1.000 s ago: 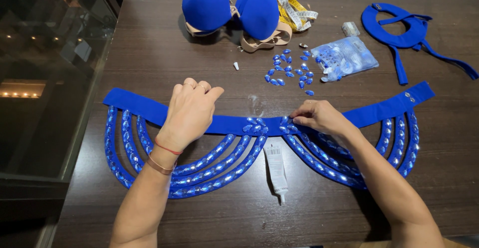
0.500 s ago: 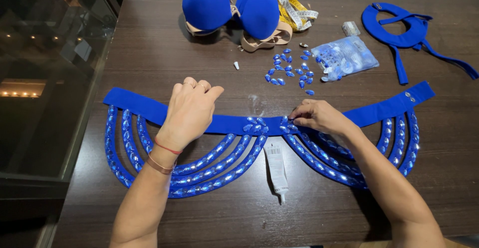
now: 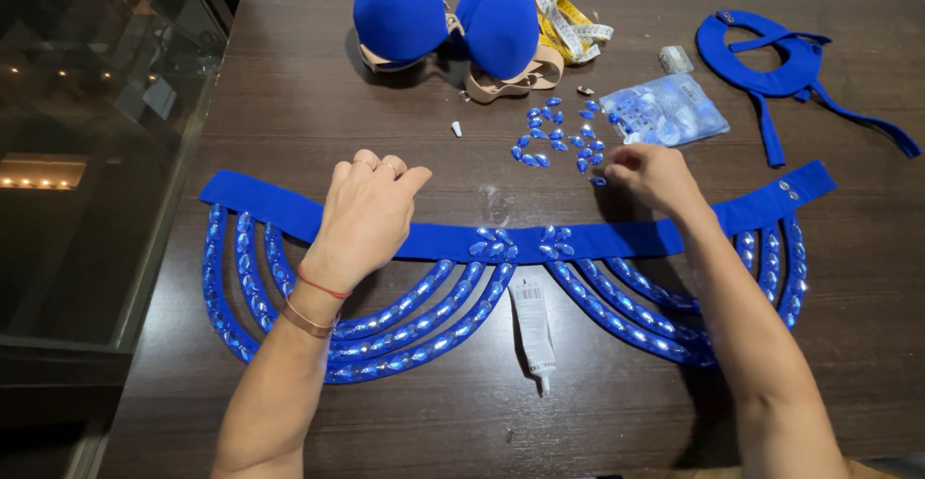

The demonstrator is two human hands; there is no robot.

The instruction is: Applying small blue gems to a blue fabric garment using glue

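A blue fabric belt with hanging loops of blue gems lies across the dark wooden table. My left hand rests on the belt's left part, fingers curled and pressing it down. My right hand hovers just beyond the belt's upper edge, fingertips pinched at a loose blue gem near a scatter of loose gems. I cannot tell if the gem is lifted. Two small gem clusters sit at the belt's centre. A white glue tube lies below the centre.
A blue padded bra sits at the far middle with a yellow tape measure beside it. A clear bag of gems lies right of the scatter. A blue collar piece with straps is far right. The table's left edge borders a glass railing.
My right hand has moved from the belt's centre up and to the right, to the loose gems. My left hand has stayed in place.
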